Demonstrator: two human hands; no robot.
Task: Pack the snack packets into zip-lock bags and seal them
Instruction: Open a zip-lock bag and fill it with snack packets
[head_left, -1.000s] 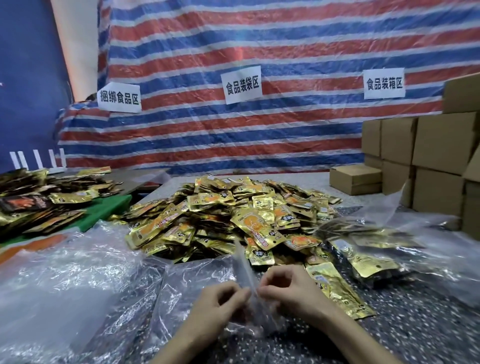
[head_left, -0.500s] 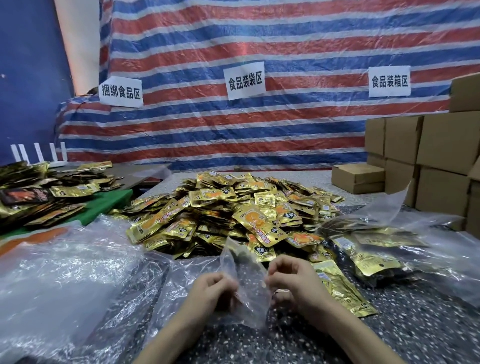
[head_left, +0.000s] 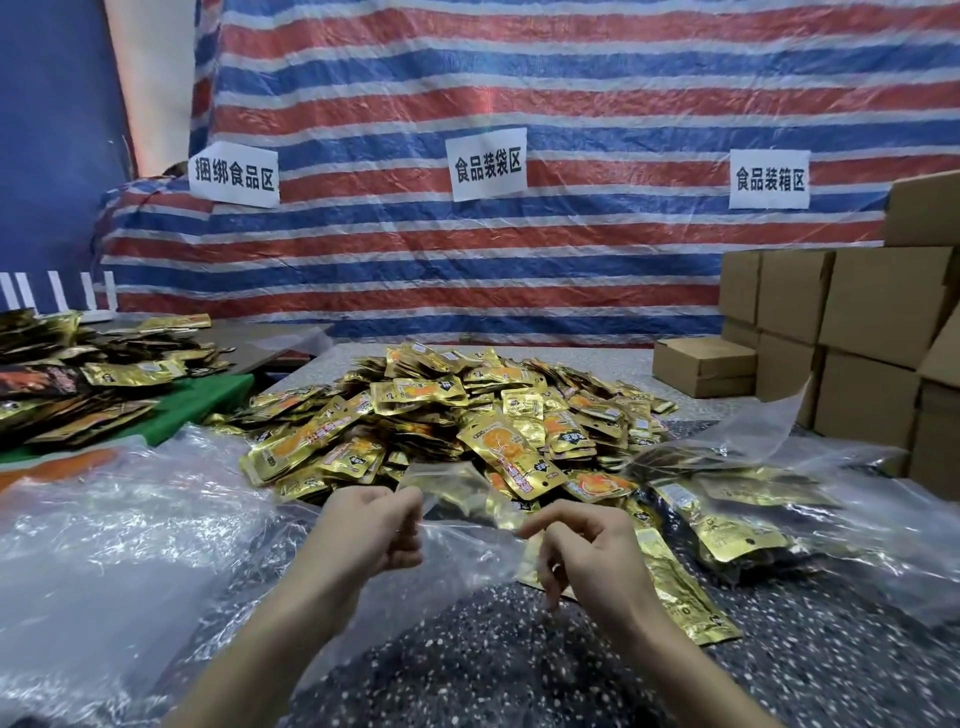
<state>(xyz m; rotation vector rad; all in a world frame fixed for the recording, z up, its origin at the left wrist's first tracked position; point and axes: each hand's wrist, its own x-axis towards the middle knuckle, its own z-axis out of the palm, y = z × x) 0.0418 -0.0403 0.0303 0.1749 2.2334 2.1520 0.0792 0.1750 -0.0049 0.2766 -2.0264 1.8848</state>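
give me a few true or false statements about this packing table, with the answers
1. The left hand and the right hand both pinch a clear zip-lock bag. True.
2. The pile of gold snack packets lies between the person and the hands. False: it lies beyond the hands.
3. Cardboard boxes are stacked on the right. True.
4. The striped tarp carries two paper signs. False: three signs hang on it.

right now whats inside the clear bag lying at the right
Gold snack packets show through the clear bag. The lower ones are covered by the top ones, so no count is possible.
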